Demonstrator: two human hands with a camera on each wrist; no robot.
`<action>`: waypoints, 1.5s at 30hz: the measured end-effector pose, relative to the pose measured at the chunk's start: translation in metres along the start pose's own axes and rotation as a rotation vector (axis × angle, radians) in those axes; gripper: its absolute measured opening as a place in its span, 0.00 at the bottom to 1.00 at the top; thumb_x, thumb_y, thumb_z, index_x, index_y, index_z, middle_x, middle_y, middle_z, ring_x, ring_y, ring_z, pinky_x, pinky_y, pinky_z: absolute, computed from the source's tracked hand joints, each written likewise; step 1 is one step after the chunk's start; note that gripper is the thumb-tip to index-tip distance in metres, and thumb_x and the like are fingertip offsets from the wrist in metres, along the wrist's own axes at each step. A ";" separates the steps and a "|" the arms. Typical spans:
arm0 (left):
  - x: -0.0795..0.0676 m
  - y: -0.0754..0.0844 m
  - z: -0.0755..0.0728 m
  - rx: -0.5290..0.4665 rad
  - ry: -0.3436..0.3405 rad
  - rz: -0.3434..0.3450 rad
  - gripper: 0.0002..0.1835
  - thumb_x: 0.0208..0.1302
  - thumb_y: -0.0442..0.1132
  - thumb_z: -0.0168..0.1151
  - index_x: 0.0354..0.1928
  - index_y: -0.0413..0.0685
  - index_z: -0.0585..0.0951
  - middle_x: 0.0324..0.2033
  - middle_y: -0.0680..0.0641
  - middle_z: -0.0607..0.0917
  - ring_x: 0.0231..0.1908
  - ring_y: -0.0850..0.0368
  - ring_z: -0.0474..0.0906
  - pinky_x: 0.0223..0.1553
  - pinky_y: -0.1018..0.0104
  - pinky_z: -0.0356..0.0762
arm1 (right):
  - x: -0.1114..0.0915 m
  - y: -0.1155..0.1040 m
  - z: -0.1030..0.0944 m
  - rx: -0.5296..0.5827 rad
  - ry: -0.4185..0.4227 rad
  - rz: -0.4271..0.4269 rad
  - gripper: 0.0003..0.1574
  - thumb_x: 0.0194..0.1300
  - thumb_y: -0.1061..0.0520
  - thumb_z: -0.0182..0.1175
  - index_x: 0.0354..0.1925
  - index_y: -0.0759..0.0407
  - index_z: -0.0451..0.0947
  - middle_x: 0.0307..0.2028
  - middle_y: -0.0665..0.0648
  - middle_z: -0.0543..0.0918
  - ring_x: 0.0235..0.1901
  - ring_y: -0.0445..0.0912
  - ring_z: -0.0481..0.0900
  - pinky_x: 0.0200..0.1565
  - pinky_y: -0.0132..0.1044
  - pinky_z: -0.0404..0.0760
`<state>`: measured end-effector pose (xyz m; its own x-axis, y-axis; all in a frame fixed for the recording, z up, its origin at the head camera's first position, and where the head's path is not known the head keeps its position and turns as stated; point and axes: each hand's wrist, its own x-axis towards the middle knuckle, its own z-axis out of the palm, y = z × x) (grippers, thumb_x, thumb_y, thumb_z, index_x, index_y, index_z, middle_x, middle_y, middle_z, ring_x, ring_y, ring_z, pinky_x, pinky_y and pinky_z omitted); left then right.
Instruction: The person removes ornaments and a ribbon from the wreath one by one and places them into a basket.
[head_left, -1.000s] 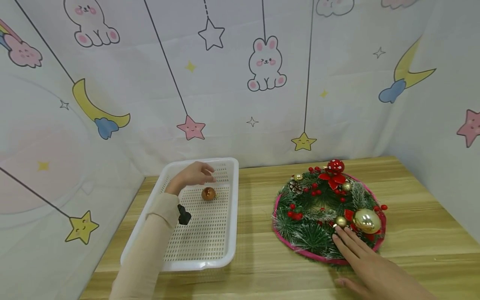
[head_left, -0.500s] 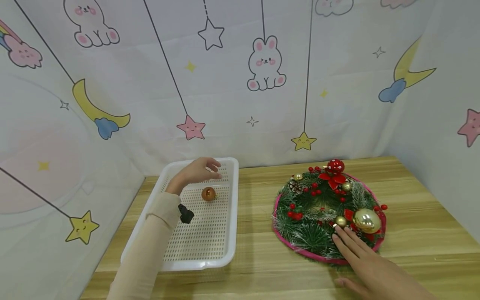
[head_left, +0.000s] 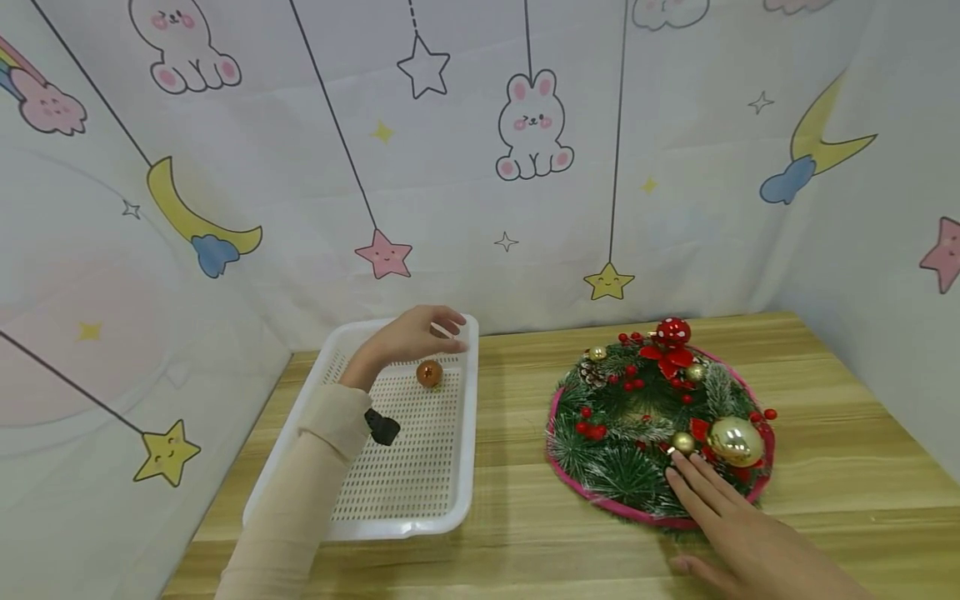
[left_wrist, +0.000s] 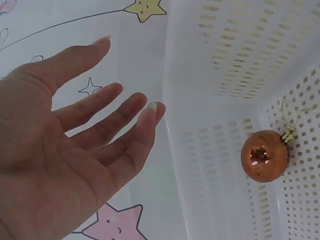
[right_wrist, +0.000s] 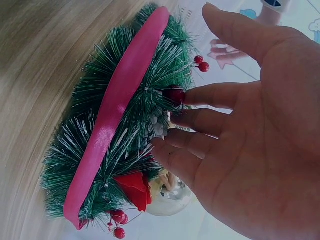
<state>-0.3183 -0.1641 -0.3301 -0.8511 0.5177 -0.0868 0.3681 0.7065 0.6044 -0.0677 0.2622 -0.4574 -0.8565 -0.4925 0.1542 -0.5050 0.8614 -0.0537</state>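
Note:
My left hand (head_left: pixel 420 335) hovers over the far part of a white perforated basket (head_left: pixel 467 450), fingers loosely bent, holding nothing. On the basket floor beneath it lies a shiny copper Christmas ball (head_left: pixel 429 373); the left wrist view shows this ball (left_wrist: pixel 265 156) with its gold cap and string loop. At the right, a green Christmas wreath (head_left: pixel 622 475) lies flat with a pink ribbon edge, red berries, a pinecone and gold balls. My right hand (head_left: pixel 738 525) rests its straight fingertips on the wreath's near side, beside a small gold ball (head_left: pixel 682 442) and a large gold ball (head_left: pixel 735 442).
The wooden table (head_left: pixel 517 417) runs between basket and wreath. A white cloth backdrop (head_left: pixel 450 183) printed with rabbits, stars and moons stands behind and along both sides. A black strap piece (head_left: pixel 382 427) shows at the left wrist.
My left hand has moved a little right and away from me, toward the basket's far right corner. The copper ball has shifted slightly right and back. My right hand stays on the wreath.

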 end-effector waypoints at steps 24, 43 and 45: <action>-0.003 0.067 0.017 -0.028 -0.068 0.182 0.28 0.71 0.45 0.69 0.70 0.49 0.77 0.66 0.47 0.82 0.64 0.46 0.82 0.63 0.51 0.83 | -0.001 -0.002 0.002 0.000 0.024 0.027 0.56 0.66 0.28 0.65 0.79 0.57 0.64 0.79 0.60 0.68 0.74 0.22 0.10 0.56 0.48 0.87; 0.003 0.101 0.039 -0.076 -0.167 0.265 0.27 0.71 0.45 0.70 0.70 0.48 0.77 0.64 0.44 0.83 0.62 0.48 0.84 0.57 0.64 0.86 | -0.003 0.004 0.011 -0.016 0.091 -0.016 0.57 0.67 0.29 0.66 0.81 0.54 0.60 0.81 0.58 0.63 0.80 0.29 0.18 0.62 0.42 0.84; 0.004 0.103 0.039 -0.076 -0.170 0.269 0.27 0.71 0.45 0.70 0.69 0.48 0.78 0.64 0.44 0.83 0.62 0.49 0.84 0.58 0.64 0.85 | -0.001 0.000 0.005 -0.006 0.063 0.013 0.55 0.67 0.28 0.66 0.79 0.55 0.65 0.79 0.59 0.68 0.78 0.26 0.16 0.55 0.48 0.87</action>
<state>-0.2685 -0.0703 -0.2991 -0.6499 0.7588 -0.0431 0.5371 0.4986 0.6804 -0.0671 0.2623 -0.4629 -0.8544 -0.4729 0.2152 -0.4933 0.8684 -0.0502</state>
